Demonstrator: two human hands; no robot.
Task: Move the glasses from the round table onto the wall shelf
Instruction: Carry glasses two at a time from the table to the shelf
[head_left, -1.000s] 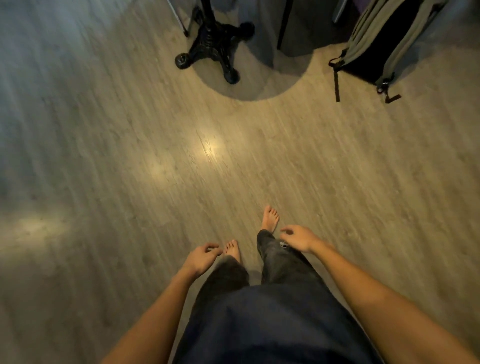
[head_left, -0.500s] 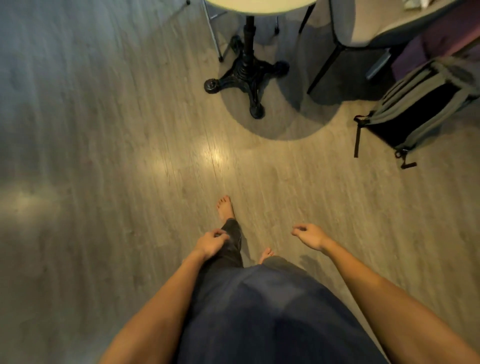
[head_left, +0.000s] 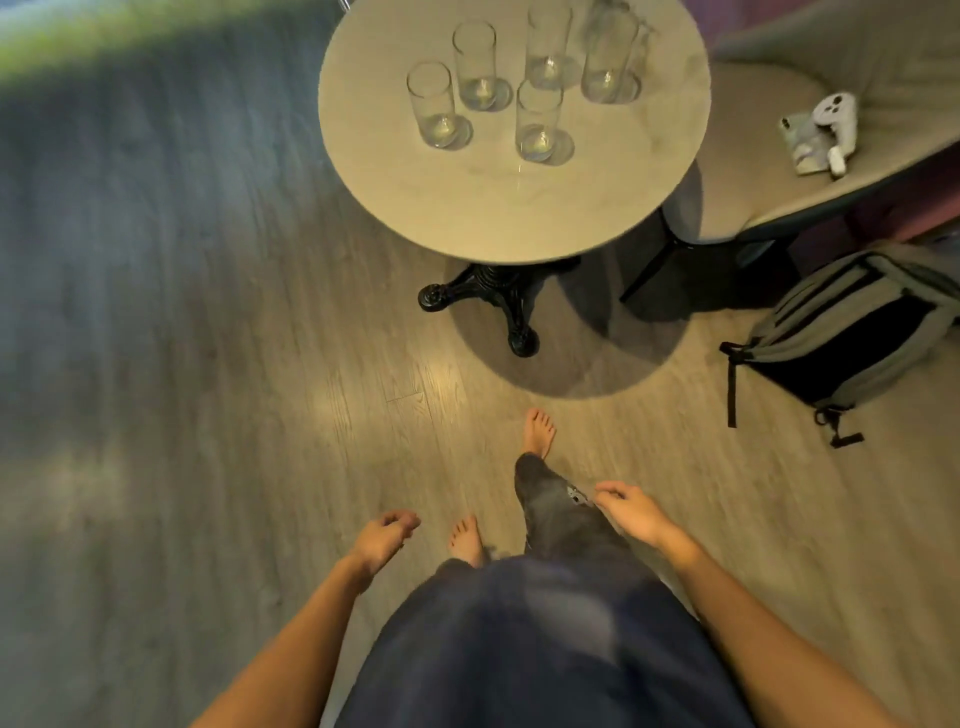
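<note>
Head view, blurred by motion, worst at left edge. Round table (head_left: 519, 218) ahead; five empty glasses (head_left: 540, 122) upright on far half of top, farthest ones smeared, rims hard to separate. Table column hidden under top; only black foot (head_left: 498, 301) shows. Wall shelf out of frame. Left hand (head_left: 382, 540) low by hip, fingers loosely curled, holding nothing. Right hand (head_left: 634, 512) by thigh, fingers half bent, empty. Backpack (head_left: 852, 332) on floor at right, cut by frame edge. White controller (head_left: 836, 127) on chair seat (head_left: 748, 156).

Clear glasses (head_left: 540, 122), matt table (head_left: 509, 208), wood-grain floor (head_left: 260, 415)
</note>
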